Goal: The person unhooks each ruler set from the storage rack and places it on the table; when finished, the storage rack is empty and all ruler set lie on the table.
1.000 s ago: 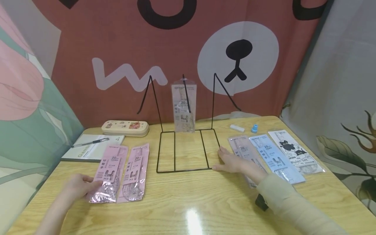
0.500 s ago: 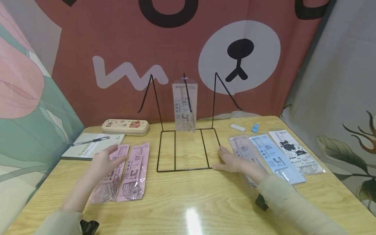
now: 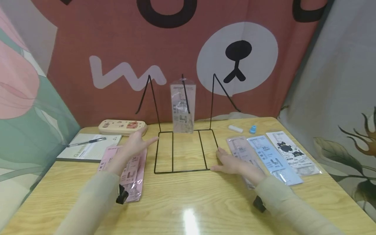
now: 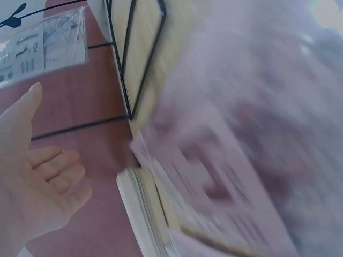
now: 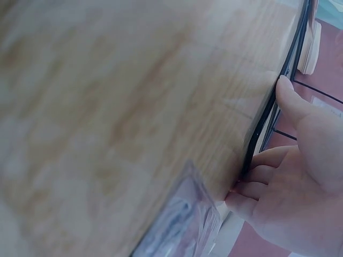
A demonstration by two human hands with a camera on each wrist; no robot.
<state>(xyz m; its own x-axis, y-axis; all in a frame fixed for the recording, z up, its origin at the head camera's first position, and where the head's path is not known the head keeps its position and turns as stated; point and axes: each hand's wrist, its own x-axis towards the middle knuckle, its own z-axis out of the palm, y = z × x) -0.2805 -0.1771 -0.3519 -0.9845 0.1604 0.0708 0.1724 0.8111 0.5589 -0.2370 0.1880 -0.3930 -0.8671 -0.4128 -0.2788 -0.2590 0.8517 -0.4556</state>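
Observation:
My left hand [image 3: 133, 143] reaches over two pink ruler-set packets [image 3: 133, 179], partly hidden by the arm. In the left wrist view, its fingers are loosely bent with the palm bare, and a blurred pink packet [image 4: 220, 176] looms below. A black wire rack [image 3: 189, 170] with three upright hooks stands mid-table. One pale pink ruler-set packet [image 3: 177, 107] hangs on its middle hook. My right hand [image 3: 232, 163] rests at the base's front right corner. Its thumb and fingertips touch the black wire [image 5: 262, 118] without visibly wrapping it.
Beside the right hand lie pale pink [image 3: 239, 148], blue [image 3: 271, 158] and white cat-printed [image 3: 290, 151] ruler-set packets. A white stick [image 3: 236, 129] and small blue piece [image 3: 252, 129] sit behind. Pencil case [image 3: 120, 126], notebook [image 3: 80, 151] and pen [image 3: 88, 142] are at left.
My left hand has left the near end of the left pink packet and travelled forward and right towards the rack. The right hand keeps its place at the rack's corner.

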